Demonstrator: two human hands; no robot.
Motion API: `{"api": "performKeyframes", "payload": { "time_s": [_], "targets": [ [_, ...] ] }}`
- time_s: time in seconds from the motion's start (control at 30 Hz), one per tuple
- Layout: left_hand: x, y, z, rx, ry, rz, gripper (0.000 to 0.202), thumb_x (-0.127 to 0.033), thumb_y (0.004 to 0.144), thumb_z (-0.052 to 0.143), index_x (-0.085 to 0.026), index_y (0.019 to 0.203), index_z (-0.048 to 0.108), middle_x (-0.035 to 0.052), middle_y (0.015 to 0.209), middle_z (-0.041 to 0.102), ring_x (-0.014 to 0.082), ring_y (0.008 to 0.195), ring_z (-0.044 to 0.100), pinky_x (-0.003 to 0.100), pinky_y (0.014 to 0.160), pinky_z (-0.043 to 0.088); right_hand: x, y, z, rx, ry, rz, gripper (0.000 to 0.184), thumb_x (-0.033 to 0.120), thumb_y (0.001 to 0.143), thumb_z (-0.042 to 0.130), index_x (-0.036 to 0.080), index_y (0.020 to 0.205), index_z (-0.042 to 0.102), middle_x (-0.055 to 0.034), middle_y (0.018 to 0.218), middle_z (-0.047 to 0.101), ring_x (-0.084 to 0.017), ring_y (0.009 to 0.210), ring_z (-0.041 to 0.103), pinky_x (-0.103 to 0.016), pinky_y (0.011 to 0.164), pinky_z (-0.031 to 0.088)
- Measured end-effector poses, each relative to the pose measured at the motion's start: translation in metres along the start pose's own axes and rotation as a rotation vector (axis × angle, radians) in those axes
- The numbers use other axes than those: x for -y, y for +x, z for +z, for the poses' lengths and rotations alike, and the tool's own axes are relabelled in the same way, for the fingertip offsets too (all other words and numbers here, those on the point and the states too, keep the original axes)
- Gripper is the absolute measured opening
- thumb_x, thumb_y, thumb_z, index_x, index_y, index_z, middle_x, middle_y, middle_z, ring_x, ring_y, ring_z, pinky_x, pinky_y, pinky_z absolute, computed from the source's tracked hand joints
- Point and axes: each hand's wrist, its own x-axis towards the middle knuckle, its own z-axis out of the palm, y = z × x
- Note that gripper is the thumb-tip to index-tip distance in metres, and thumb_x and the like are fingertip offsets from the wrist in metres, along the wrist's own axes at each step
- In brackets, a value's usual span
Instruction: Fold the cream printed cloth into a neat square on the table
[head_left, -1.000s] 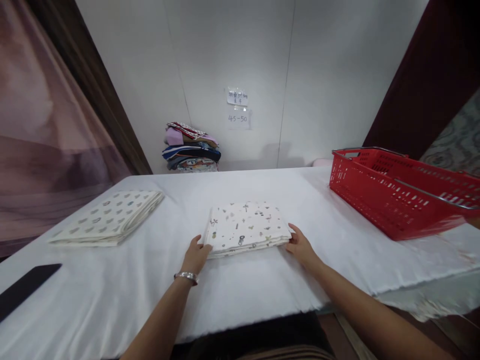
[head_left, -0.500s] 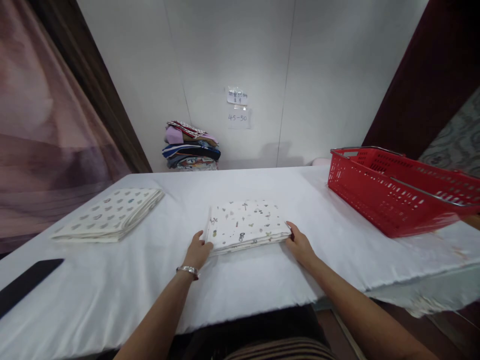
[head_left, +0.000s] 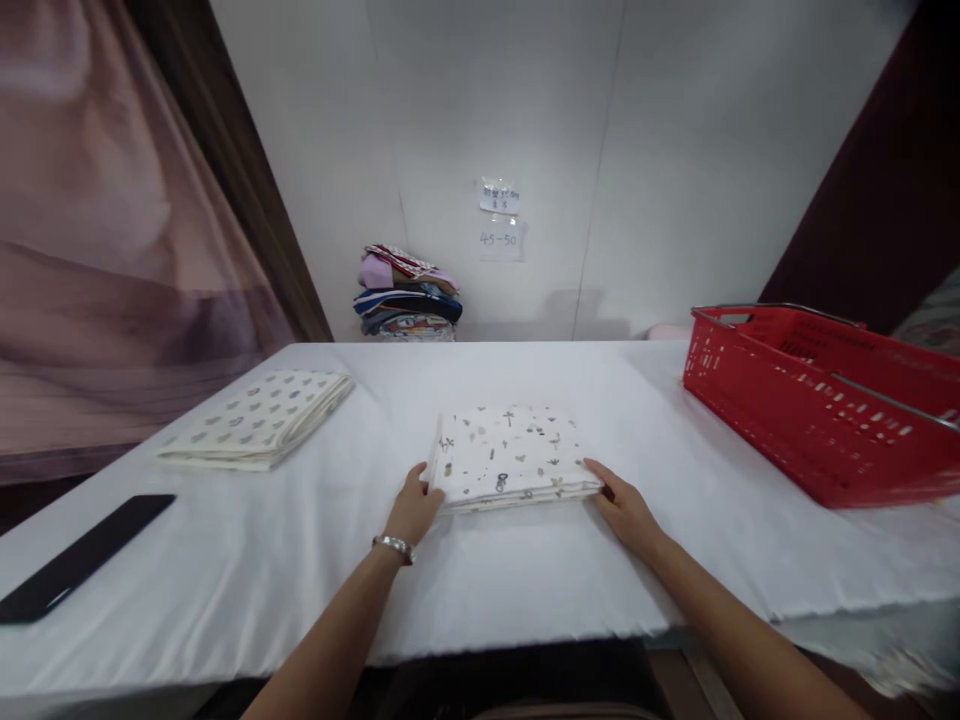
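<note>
A folded white cloth (head_left: 517, 455) with a small scattered print of plants and figures lies flat in front of me, its layered edge toward me. My left hand (head_left: 417, 503), with a silver bracelet at the wrist, holds the cloth's near left corner, thumb on top. At the near right corner my right hand (head_left: 624, 510) grips the edge between thumb and fingers; some fingertips are hidden beneath. Farther left, a second folded cloth (head_left: 259, 415), cream with grey heart-like shapes, rests on the table apart from both hands.
A red plastic basket (head_left: 795, 420) with metal handles stands on the right of the white-covered table (head_left: 517, 580). A black phone-like slab (head_left: 90, 555) lies at the left. Behind the far edge rises a stack of folded fabrics (head_left: 409, 295), below paper signs (head_left: 501, 215) on the wall.
The view has swung slightly left, so everything appears shifted right and more of the black slab shows. Both hands keep their places at the cloth's near corners.
</note>
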Motion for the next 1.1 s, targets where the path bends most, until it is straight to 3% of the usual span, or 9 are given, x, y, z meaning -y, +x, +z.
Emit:
{"api": "performKeyframes", "payload": {
  "time_s": [0.27,0.43,0.53,0.67,0.77,0.87,0.93,1.0,1.1],
  "targets": [
    [0.008,-0.005,0.005,-0.015,-0.077,0.032,0.063,-0.018,0.071,0.047,-0.010,0.131,0.030,0.0015,0.077,0.061,0.0137,0.066,0.055,0.024,0.064,0.040,-0.018,-0.002,0.003,0.050,-0.129,-0.034,0.046,0.027,0.078,0.041,0.027,0.123,0.048,-0.0015,0.124,0.053,-0.021,0.109,0.051,-0.037,0.094,0.039],
    [0.009,-0.016,0.010,-0.048,-0.044,0.061,0.060,-0.020,0.074,0.045,-0.012,0.132,0.029,0.0069,0.099,0.061,0.0164,0.086,0.057,0.026,0.078,0.041,-0.014,-0.005,-0.001,0.084,-0.224,-0.041,0.046,0.032,0.080,0.040,0.029,0.125,0.045,-0.0016,0.122,0.054,-0.021,0.107,0.052,-0.035,0.090,0.042],
    [0.009,-0.018,0.008,-0.063,0.020,0.056,0.061,-0.018,0.072,0.047,-0.015,0.131,0.032,0.0090,0.119,0.053,0.0170,0.101,0.054,0.026,0.087,0.039,-0.013,-0.006,-0.009,0.175,-0.301,-0.038,0.047,0.035,0.082,0.038,0.031,0.129,0.041,-0.0012,0.114,0.058,-0.020,0.098,0.057,-0.033,0.083,0.046],
    [-0.009,-0.009,-0.003,-0.087,0.226,0.177,0.058,-0.018,0.069,0.049,-0.015,0.126,0.040,0.0096,0.132,0.043,0.0195,0.117,0.042,0.029,0.100,0.032,-0.007,-0.001,-0.024,0.185,-0.457,-0.123,0.048,0.033,0.079,0.043,0.029,0.126,0.046,-0.0042,0.120,0.054,-0.023,0.106,0.053,-0.036,0.086,0.045],
    [-0.037,0.006,0.001,-0.096,0.390,0.344,0.052,-0.025,0.074,0.045,-0.017,0.126,0.042,0.0081,0.138,0.036,0.0195,0.128,0.030,0.032,0.106,0.023,0.021,0.015,-0.026,0.093,-0.491,-0.250,0.044,0.032,0.079,0.043,0.026,0.123,0.050,-0.0047,0.132,0.044,-0.026,0.120,0.041,-0.040,0.095,0.039],
    [-0.057,0.025,0.020,-0.020,0.571,0.433,0.057,-0.040,0.078,0.042,-0.018,0.131,0.037,0.0069,0.145,0.022,0.0228,0.134,0.015,0.041,0.109,0.013,0.060,0.043,-0.010,0.111,-0.405,-0.318,0.040,0.038,0.085,0.037,0.030,0.122,0.049,-0.0009,0.137,0.038,-0.023,0.124,0.036,-0.037,0.093,0.042],
    [-0.057,0.037,0.034,0.030,0.667,0.398,0.066,-0.049,0.078,0.038,-0.013,0.134,0.033,0.0088,0.147,0.013,0.0245,0.135,0.006,0.043,0.109,0.008,0.076,0.064,0.008,0.129,-0.379,-0.345,0.042,0.042,0.087,0.035,0.026,0.123,0.048,-0.0022,0.139,0.035,-0.022,0.128,0.031,-0.038,0.099,0.037],
    [-0.048,0.045,0.044,0.066,0.709,0.303,0.077,-0.059,0.077,0.030,-0.010,0.137,0.027,0.0108,0.148,0.008,0.0268,0.135,0.002,0.045,0.108,0.007,0.073,0.084,0.026,0.142,-0.431,-0.308,0.050,0.047,0.086,0.033,0.021,0.128,0.044,-0.0044,0.142,0.030,-0.023,0.131,0.023,-0.040,0.103,0.030],
    [-0.031,0.049,0.048,0.089,0.717,0.277,0.083,-0.065,0.077,0.018,-0.010,0.139,0.022,0.0098,0.148,0.005,0.0256,0.135,-0.002,0.044,0.109,0.007,0.045,0.103,0.046,0.200,-0.589,-0.195,0.058,0.049,0.086,0.031,0.016,0.133,0.036,-0.0084,0.143,0.027,-0.026,0.133,0.018,-0.047,0.105,0.021]
  ]
}}
